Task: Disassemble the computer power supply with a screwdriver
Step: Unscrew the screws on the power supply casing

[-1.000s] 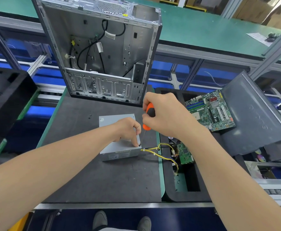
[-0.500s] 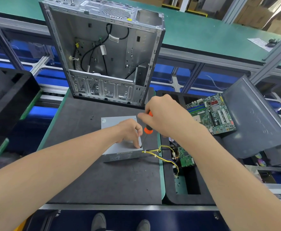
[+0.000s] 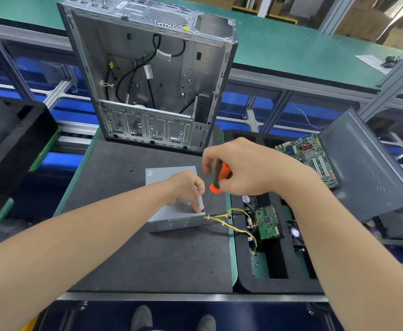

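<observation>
A grey power supply [image 3: 162,177] lies flat on the black mat [image 3: 152,256], with yellow and black wires [image 3: 222,219] trailing from its near right corner. My left hand [image 3: 187,187] rests on top of it, fingertips pinching a small black screw [image 3: 203,210] at that corner. My right hand [image 3: 246,170] grips an orange and black screwdriver [image 3: 219,177], tilted with its thin shaft pointing down toward the screw.
An open, emptied computer case [image 3: 152,75] stands upright at the back of the mat. To the right is a black foam tray [image 3: 277,280] holding a motherboard [image 3: 312,158], a small green board [image 3: 267,222] and a grey side panel [image 3: 367,168]. A black case sits at far left.
My right hand has tilted the screwdriver and lifted slightly. My left fingers stay at the near right corner, now pinching the screw.
</observation>
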Demonstrator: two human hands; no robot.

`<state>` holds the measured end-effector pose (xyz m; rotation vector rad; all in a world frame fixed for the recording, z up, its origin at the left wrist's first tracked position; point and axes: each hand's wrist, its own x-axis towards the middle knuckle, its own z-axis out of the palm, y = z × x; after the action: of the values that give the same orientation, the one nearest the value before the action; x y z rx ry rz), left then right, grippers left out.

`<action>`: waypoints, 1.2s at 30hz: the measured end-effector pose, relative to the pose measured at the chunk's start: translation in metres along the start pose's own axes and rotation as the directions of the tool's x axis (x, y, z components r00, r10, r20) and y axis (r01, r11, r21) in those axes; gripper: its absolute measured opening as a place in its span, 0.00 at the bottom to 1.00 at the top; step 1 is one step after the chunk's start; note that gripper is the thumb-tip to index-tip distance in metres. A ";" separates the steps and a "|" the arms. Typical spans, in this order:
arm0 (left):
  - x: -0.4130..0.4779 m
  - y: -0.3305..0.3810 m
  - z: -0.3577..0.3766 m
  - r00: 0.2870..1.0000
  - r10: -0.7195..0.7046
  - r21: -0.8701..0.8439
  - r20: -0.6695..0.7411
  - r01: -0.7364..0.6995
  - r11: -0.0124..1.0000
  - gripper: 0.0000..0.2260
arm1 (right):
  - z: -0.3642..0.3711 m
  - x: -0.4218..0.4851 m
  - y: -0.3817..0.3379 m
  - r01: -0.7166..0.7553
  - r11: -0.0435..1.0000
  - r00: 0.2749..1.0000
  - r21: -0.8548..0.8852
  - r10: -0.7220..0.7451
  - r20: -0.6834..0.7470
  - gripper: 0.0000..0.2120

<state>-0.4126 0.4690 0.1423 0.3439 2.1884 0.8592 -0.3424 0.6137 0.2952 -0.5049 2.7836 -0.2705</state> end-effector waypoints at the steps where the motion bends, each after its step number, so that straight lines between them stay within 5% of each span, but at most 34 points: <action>1: 0.000 0.000 0.000 1.000 -0.005 -0.004 0.000 0.005 1.000 0.20 | 0.002 0.001 -0.001 -0.054 0.997 0.998 -0.060 0.052 -0.046 0.07; 5: 0.001 -0.001 0.000 1.000 -0.013 -0.006 0.000 0.013 1.000 0.19 | 0.013 0.010 -0.006 -0.255 0.951 0.960 -0.176 0.227 -0.167 0.21; 16: 0.002 -0.002 0.001 1.000 -0.023 -0.013 -0.008 0.023 1.000 0.20 | 0.004 0.008 -0.005 0.034 0.998 0.994 -0.057 -0.039 -0.101 0.04; 22: -0.001 0.001 -0.001 1.000 -0.015 -0.003 0.005 0.015 1.000 0.21 | -0.005 0.003 0.003 0.094 0.994 0.995 -0.048 -0.092 0.038 0.14; 25: -0.002 0.001 -0.001 1.000 -0.012 -0.014 0.004 0.012 1.000 0.20 | 0.000 0.002 0.002 0.096 0.995 0.995 -0.034 -0.096 -0.006 0.05; 30: -0.001 0.000 0.000 1.000 -0.015 -0.026 0.005 0.015 1.000 0.19 | 0.011 0.008 -0.005 -0.134 0.924 0.985 -0.359 0.083 -0.152 0.21; 36: 0.000 0.000 0.000 1.000 -0.005 -0.025 0.001 0.005 1.000 0.19 | 0.006 0.012 -0.005 -0.040 0.996 0.993 -0.078 0.030 -0.118 0.08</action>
<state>-0.4131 0.4691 0.1421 0.3262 2.1752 0.8823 -0.3502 0.6040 0.2879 -0.4726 2.9234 -0.1863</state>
